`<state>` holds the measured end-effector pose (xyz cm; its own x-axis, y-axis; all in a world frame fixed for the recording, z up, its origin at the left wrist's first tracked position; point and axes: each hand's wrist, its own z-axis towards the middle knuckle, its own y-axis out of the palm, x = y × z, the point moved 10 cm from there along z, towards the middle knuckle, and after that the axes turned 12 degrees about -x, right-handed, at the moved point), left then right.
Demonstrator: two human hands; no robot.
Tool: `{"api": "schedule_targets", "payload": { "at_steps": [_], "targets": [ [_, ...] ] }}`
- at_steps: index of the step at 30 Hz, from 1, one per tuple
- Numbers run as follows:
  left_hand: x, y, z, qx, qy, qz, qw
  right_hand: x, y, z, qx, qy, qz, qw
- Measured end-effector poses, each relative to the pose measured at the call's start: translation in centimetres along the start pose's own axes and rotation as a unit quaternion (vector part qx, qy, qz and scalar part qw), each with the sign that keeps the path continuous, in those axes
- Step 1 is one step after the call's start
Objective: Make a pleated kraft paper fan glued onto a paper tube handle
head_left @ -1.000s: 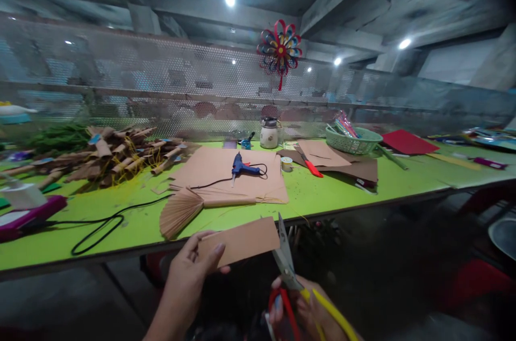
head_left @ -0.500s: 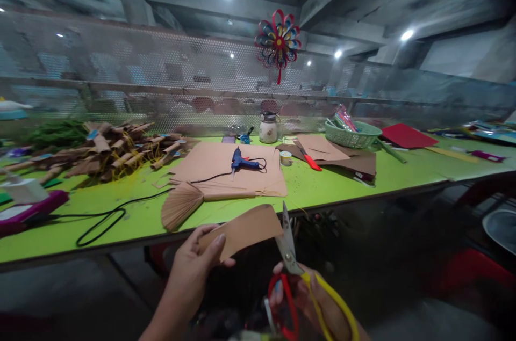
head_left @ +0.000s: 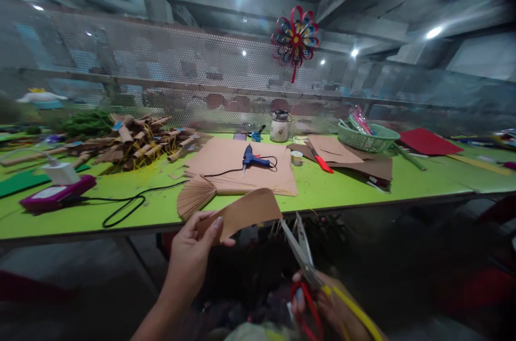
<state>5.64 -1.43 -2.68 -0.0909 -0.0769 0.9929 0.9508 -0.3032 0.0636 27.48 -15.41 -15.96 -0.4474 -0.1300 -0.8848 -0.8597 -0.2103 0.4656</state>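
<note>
My left hand [head_left: 197, 244] pinches the left end of a strip of brown paper [head_left: 252, 213], thumb on top, just off the table's front edge. The strip curves up and points right. Lower right, my right hand [head_left: 322, 303] grips a pair of scissors [head_left: 308, 266] with one red and one yellow handle. Their blades are parted and point up and left, the left tip close to the strip's right end; whether it touches I cannot tell. Behind the strip a pleated brown paper fan [head_left: 196, 196] with a rolled handle lies on the table.
A blue glue gun [head_left: 256, 158] rests on brown paper sheets [head_left: 209, 156], its cord running left to a purple power strip [head_left: 58, 193]. Left lie bundled paper rolls [head_left: 141, 142]. Rightward are a red-handled cutter [head_left: 322, 162], a green basket [head_left: 368, 139] and red paper [head_left: 429, 141] on the green table [head_left: 245, 204].
The scissors have drawn back down and right from the strip, their blades still parted. My view has turned slightly left, so the table's things sit further right. My left hand keeps its hold.
</note>
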Motion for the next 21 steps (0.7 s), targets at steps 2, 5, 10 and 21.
{"api": "schedule_targets", "payload": {
  "at_steps": [2, 5, 10, 21],
  "targets": [
    [0.3, -1.1, 0.2, 0.026, 0.012, -0.006, 1.000, 0.1, -2.7, -1.0, 0.049, 0.031, -0.030, 0.998],
    [0.2, -2.3, 0.4, 0.055, 0.013, -0.021, 0.998, -3.6, -5.4, -2.7, 0.107, 0.016, -0.140, 0.984],
    [-0.1, -2.7, 0.4, 0.067, -0.003, -0.031, 0.997, -13.6, -5.1, -3.7, 0.179, -0.036, -0.439, 0.879],
    [-1.7, -1.7, 0.8, 0.002, -0.022, 0.027, 0.999, -20.3, -4.5, 0.0, 0.221, -0.074, -0.646, 0.727]
  ]
}}
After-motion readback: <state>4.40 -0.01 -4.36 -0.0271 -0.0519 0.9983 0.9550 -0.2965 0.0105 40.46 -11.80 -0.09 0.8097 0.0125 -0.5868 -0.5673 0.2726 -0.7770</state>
